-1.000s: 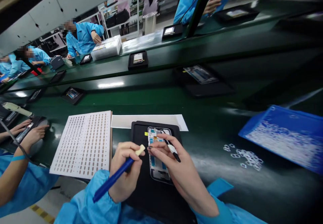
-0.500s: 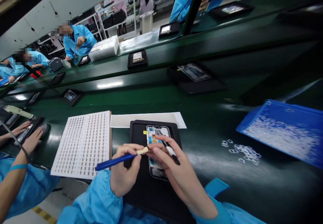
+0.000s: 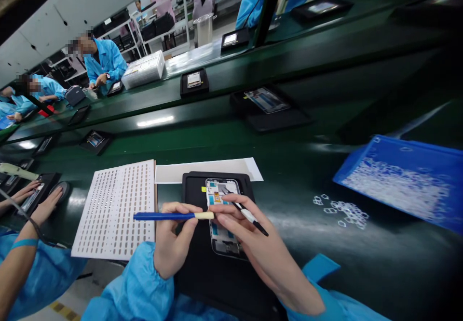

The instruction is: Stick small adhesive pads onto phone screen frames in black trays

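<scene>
An opened phone frame lies in a black tray on the green belt in front of me. My left hand is closed round a blue stick with a cream tip, held level, its tip at the frame's left edge. My right hand grips black-and-white tweezers between its fingers, with fingertips pinched over the middle of the frame. A white sheet dotted with small tan pads lies just left of the tray.
A white paper strip sits behind the tray. A blue bin of small white parts stands at the right, with loose parts spilled beside it. Other trays with phones ride the belts beyond. A co-worker's hands work at my left.
My left hand has turned the blue stick from slanting down-left to level, its tip still at the frame. The view has shifted slightly; the right hand stays over the phone frame.
</scene>
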`<action>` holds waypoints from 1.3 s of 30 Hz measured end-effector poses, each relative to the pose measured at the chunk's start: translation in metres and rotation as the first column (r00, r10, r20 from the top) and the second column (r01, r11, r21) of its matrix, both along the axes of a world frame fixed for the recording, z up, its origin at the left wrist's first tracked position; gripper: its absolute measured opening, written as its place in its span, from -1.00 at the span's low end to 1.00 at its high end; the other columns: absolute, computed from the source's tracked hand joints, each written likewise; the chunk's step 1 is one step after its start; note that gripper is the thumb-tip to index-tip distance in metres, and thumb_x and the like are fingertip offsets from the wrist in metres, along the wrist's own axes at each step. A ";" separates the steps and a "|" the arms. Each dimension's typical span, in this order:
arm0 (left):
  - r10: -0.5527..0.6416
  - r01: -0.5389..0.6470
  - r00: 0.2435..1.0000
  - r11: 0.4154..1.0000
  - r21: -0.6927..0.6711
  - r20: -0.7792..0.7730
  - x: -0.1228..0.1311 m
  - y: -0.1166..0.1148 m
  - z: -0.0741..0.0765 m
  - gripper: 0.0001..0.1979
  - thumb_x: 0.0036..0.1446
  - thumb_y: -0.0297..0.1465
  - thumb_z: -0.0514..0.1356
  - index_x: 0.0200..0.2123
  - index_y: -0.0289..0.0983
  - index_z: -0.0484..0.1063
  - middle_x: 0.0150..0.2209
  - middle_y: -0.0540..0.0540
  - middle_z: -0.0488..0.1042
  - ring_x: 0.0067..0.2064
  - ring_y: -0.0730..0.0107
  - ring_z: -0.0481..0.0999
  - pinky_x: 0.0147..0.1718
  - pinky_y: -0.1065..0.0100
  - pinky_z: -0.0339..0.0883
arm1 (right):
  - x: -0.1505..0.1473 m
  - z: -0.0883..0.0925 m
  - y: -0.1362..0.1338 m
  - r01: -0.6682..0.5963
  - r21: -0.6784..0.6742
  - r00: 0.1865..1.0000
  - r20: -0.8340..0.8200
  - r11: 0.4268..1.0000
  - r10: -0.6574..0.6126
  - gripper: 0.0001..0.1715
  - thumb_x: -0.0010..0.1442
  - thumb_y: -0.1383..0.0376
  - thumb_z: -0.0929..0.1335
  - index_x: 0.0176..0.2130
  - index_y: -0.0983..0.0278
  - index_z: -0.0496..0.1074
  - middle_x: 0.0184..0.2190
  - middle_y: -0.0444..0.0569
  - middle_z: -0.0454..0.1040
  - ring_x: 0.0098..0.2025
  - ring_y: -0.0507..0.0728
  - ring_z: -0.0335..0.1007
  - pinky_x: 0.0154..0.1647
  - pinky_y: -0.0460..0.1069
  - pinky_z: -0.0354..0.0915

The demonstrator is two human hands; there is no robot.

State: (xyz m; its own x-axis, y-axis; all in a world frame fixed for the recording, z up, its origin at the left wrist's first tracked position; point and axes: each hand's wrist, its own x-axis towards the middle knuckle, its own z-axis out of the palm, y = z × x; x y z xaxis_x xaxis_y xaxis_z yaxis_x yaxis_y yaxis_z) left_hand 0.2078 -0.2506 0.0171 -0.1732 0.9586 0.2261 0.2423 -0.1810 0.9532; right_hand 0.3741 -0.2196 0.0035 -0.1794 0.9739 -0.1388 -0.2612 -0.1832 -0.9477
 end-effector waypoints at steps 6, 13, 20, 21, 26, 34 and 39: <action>-0.062 0.058 0.996 0.997 -0.050 -0.065 -0.004 0.047 0.019 -0.75 0.14 -0.42 0.26 -0.20 -0.21 0.22 -0.22 -0.12 0.60 -0.13 0.26 0.62 -0.13 0.28 0.48 | 0.039 -0.016 0.019 -0.021 0.562 0.736 0.568 0.827 -0.368 -0.79 0.29 0.15 0.32 -0.09 0.16 0.40 -0.18 -0.01 0.54 -0.11 0.26 0.46 -0.14 0.13 0.37; -0.221 0.212 0.974 0.965 -0.155 -0.041 0.007 0.095 0.001 -0.73 0.17 -0.39 0.23 -0.14 -0.22 0.19 -0.18 -0.14 0.60 -0.13 0.28 0.62 -0.11 0.29 0.48 | 0.039 -0.018 -0.016 -0.423 0.716 0.681 0.655 0.555 -0.327 -0.78 0.30 0.41 0.24 -0.11 0.21 0.41 -0.41 -0.06 0.49 -0.32 0.18 0.42 -0.21 0.08 0.38; -0.220 0.202 0.974 0.954 -0.220 -0.060 0.011 0.092 0.000 -0.75 0.18 -0.38 0.23 -0.16 -0.23 0.19 -0.19 -0.14 0.59 -0.16 0.29 0.63 -0.13 0.29 0.50 | 0.034 -0.020 -0.034 -0.497 0.692 0.725 0.662 0.523 -0.187 -0.57 0.24 0.53 0.17 -0.03 0.24 0.43 -0.32 -0.01 0.56 -0.25 0.18 0.47 -0.19 0.06 0.44; -0.224 0.201 0.971 0.953 -0.225 -0.085 0.010 0.090 0.000 -0.76 0.18 -0.39 0.22 -0.16 -0.23 0.19 -0.19 -0.13 0.59 -0.15 0.29 0.63 -0.13 0.30 0.50 | 0.033 -0.021 -0.036 -0.504 0.688 0.737 0.657 0.523 -0.154 -0.61 0.26 0.51 0.18 -0.03 0.24 0.43 -0.29 -0.01 0.56 -0.27 0.17 0.47 -0.19 0.05 0.45; -0.269 0.214 0.941 0.943 -0.254 -0.206 0.006 0.082 0.002 -0.79 0.20 -0.40 0.21 -0.16 -0.22 0.21 -0.18 -0.12 0.59 -0.13 0.28 0.62 -0.13 0.31 0.50 | 0.039 -0.029 -0.027 -0.366 0.731 0.780 0.579 0.576 -0.239 -0.72 0.32 0.40 0.27 0.00 0.19 0.39 -0.24 -0.05 0.57 -0.24 0.15 0.49 0.04 0.14 0.37; -0.335 0.247 0.869 0.932 -0.266 -0.365 0.014 0.085 0.003 -0.85 0.21 -0.43 0.19 -0.16 -0.22 0.29 -0.19 -0.08 0.59 -0.14 0.32 0.62 -0.13 0.32 0.49 | 0.042 -0.049 0.005 -0.212 0.692 0.665 0.619 0.690 -0.417 -0.69 0.34 0.32 0.27 0.08 0.18 0.31 -0.03 -0.04 0.51 0.07 0.26 0.37 0.21 0.31 0.14; -0.357 0.253 0.833 0.925 -0.282 -0.423 0.016 0.087 0.006 -0.85 0.22 -0.45 0.18 -0.15 -0.21 0.30 -0.19 -0.07 0.59 -0.13 0.31 0.61 -0.13 0.32 0.48 | 0.039 -0.052 0.003 -0.195 0.671 0.678 0.619 0.716 -0.396 -0.65 0.32 0.33 0.28 0.10 0.16 0.30 -0.02 -0.06 0.50 0.08 0.26 0.35 0.22 0.31 0.11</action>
